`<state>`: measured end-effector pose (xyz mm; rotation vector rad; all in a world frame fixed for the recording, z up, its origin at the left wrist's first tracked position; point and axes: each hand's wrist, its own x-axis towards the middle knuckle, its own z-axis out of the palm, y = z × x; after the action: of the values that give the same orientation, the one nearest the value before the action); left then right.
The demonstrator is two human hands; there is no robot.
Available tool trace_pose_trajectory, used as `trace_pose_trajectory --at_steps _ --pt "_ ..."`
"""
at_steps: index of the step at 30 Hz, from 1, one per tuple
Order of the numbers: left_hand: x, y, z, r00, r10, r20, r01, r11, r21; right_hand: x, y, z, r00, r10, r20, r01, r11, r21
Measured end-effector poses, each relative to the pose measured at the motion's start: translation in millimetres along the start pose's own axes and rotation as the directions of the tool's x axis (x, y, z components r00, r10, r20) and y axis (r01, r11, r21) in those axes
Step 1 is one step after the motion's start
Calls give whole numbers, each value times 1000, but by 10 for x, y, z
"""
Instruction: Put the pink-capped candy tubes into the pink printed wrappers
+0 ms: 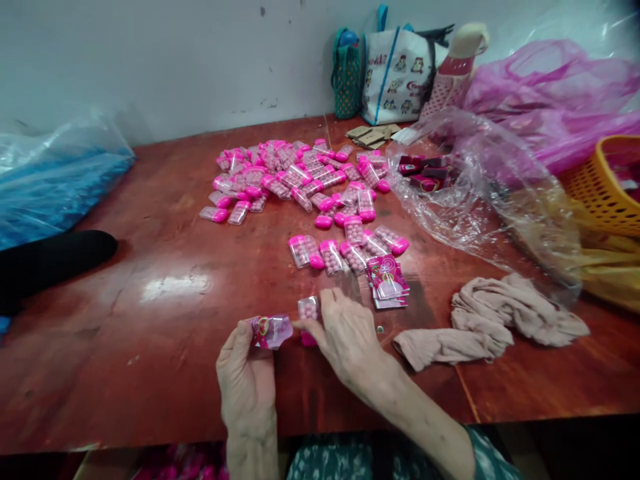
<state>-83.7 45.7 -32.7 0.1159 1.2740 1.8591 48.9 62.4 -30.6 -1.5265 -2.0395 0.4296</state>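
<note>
My left hand (pixel 246 373) pinches a pink and purple printed sleeve (pixel 271 332) between thumb and fingers, above the table's near part. Just to its right, my right hand (pixel 345 337) has its fingers around a small clear container of pink balls (pixel 309 311) with a pink cap pointing toward me; its thumb reaches toward the sleeve. A stack of flat printed sleeves (pixel 388 281) lies beyond my right hand. Behind the hands is a short row of filled containers (pixel 332 257), and farther back a large pile of them (pixel 285 170).
On the red table (pixel 165 353), a beige cloth (pixel 495 320) lies right, near clear plastic (pixel 480 200) and a yellow basket (pixel 603 190). Bags and bottles stand at the back wall. A blue plastic bag (pixel 65 180) and a dark sleeve (pixel 65 257) are left.
</note>
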Motion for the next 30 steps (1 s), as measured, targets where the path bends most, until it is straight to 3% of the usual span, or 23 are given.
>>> trace_pose_trajectory --at_steps 5,8,10,11,13,16,18,23,26,30 --pt "-2 -11 -41 999 30 -15 -30 1000 -3 -144 17 186 994 21 105 -19 1000 -14" --pt "-14 -24 -53 999 28 -22 -28 1000 -2 -137 101 70 991 -22 130 2 989 151" --pt "-21 -30 -57 999 29 -22 -29 1000 4 -89 139 -42 979 93 179 -144 945 293" --pt "-23 -34 -58 999 33 -21 -33 999 8 -59 148 -89 962 180 207 -249 887 389" --pt "-29 -43 -57 999 48 -19 -48 999 19 -5 145 -151 913 330 240 -406 670 621" --pt "-55 -68 -41 996 89 -21 -89 995 34 36 102 -171 849 489 200 -374 289 881" --pt "-92 -89 -17 991 136 4 -136 989 62 36 57 -162 809 554 195 -326 149 933" --pt "-235 -127 58 940 297 168 -322 936 143 7 -50 -141 801 524 291 -330 -20 944" --pt "-314 -145 98 899 344 272 -397 902 169 0 -65 -131 802 533 271 -306 -24 952" --pt "-366 -185 144 864 370 341 -453 866 210 -2 -41 -119 765 584 273 -335 -2 942"
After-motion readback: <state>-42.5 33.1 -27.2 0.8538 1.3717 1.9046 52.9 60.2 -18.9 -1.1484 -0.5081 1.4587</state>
